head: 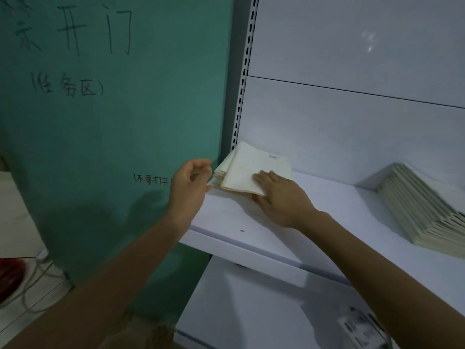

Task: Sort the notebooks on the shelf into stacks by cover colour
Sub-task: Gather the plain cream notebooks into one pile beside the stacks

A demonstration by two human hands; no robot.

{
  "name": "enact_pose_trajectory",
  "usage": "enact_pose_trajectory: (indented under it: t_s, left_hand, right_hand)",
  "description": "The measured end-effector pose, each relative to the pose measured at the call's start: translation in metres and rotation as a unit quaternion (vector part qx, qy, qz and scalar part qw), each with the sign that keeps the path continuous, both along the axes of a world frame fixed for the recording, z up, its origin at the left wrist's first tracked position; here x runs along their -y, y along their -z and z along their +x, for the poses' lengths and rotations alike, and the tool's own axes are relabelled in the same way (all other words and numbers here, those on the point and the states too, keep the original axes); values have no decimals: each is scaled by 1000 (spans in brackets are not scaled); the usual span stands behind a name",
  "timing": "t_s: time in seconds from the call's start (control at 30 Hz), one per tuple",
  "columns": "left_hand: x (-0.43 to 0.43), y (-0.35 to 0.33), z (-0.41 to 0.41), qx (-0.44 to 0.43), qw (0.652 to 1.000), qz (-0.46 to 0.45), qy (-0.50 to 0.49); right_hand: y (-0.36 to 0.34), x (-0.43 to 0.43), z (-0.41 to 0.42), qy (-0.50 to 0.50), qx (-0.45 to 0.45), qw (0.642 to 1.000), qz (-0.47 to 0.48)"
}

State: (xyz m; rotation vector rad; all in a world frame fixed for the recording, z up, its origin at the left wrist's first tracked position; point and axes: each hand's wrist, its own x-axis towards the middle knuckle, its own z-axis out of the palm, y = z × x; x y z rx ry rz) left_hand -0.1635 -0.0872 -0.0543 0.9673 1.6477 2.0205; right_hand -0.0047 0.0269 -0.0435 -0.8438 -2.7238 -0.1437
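A green wall (pixel 113 122) with handwritten characters fills the space left of the cream notebook stack (pixel 230 170). The left hand (pixel 190 182) hovers just left of that stack, at its ragged edge. Its fingers are loosely curled and hold nothing that can be made out. Whether a fingertip touches the edge cannot be told. It looks placed to square up or steady that side.

The stack lies flat on the white shelf board (pixel 314 210), tucked against the slotted metal upright (pixel 245 71). Its covers are matt, soft-looking cream card with rounded corners, and the edges are fanned out of line. The top notebook (pixel 249 165) sits skewed across the ones beneath it.

The right hand (pixel 281 200) rests on that top cover at its right near corner. Its fingers are straight and close together, pressing flat, and the thumb lies along the near edge. Probably it is seating or sliding this notebook into line.

Well to the right of the cream stack, a taller notebook pile (pixel 422 205) slumps in a slant. Its covers look pale and greyish-green, and its page edges are stepped like stairs.
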Motion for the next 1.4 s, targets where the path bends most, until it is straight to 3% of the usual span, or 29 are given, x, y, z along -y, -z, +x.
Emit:
enact_pose_trajectory:
  t_s: [0.07, 0.17, 0.27, 0.4, 0.5, 0.53, 0.6, 0.67, 0.7, 0.8, 0.87, 0.9, 1.0, 1.1, 1.17, 1.27, 1.33, 1.4]
  left_hand:
    - [0, -2, -2, 39, 999, -6, 21]
    - [0, -10, 3, 134, 980, -58, 137]
    - [1, -15, 8, 193, 957, -101, 191]
    - [11, -14, 11, 166, 948, -179, 207]
    - [16, -12, 11, 113, 967, -150, 171]
    - [19, -13, 9, 101, 973, -136, 155]
    - [27, -16, 2, 93, 981, -111, 127]
    - [38, -17, -8, 87, 988, -89, 93]
    - [41, -18, -10, 83, 990, -83, 79]
    - [54, -17, -17, 81, 994, -62, 43]
    - [62, -15, -22, 82, 995, -36, 31]
    - [65, -14, -25, 80, 996, -21, 25]
    - [70, -13, -27, 60, 998, 22, -10]
    - [69, -13, -25, 37, 998, 49, -30]
    - [66, -15, -24, 35, 997, 60, -36]
    - [57, -22, -22, 46, 995, 78, -36]
    - [49, -26, -17, 40, 996, 81, -14]
    - [42, -29, -11, 39, 996, 83, 9]
  right_hand:
    - [-2, 8, 6, 9, -32, 999, -13]
    - [1, 27, 12, 10, -81, 996, 18]
    - [19, 49, 19, -69, -74, 993, 66]
    - [29, 69, 24, -101, -10, 994, 40]
    - [14, 71, 24, -143, 4, 990, 14]
    - [7, 68, 23, -159, -31, 987, -18]
    - [-3, 56, 18, -153, -194, 967, -62]
    - [-8, 31, 4, -76, -317, 941, -93]
    - [-9, 15, -2, -25, -321, 941, -107]
    - [-4, -20, -12, 46, -163, 975, -144]
    - [5, -26, -11, 44, -30, 993, -102]
    - [10, -24, -9, 39, -11, 997, -66]
    - [17, -16, 1, 19, -43, 999, 17]
    - [12, -13, 19, 2, -94, 995, 22]
    - [3, -9, 33, -19, -251, 968, 16]
    - [-28, -2, 53, 17, -504, 860, -74]
    - [-51, 2, 67, 6, -603, 789, -118]
    - [-67, 6, 82, -1, -642, 753, -145]
